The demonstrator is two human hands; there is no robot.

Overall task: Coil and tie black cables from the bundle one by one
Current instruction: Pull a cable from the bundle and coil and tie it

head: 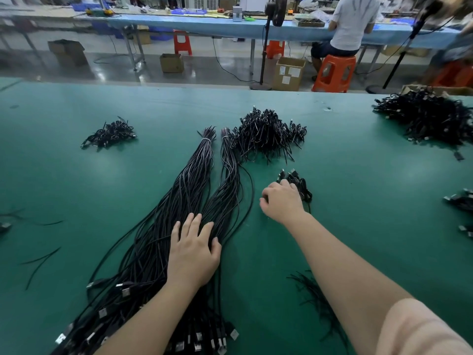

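Note:
A long bundle of black cables (184,190) lies lengthwise on the green table (102,190), bound near its far end, with plugs at the near end. A second, thinner bundle (226,180) lies right beside it. My left hand (192,252) rests flat on the cables with straight, spread fingers. My right hand (280,201) reaches forward to the right of the bundles, its fingers curled over a small coiled cable (298,184) on the table. The fingertips are hidden behind the hand.
A heap of coiled cables (266,133) sits beyond the bundles, a smaller one (110,135) at far left, a large one (430,119) at far right. Black ties (314,295) lie near my right forearm. Loose strands (41,262) lie at left. A person sits on an orange stool (334,73) beyond the table.

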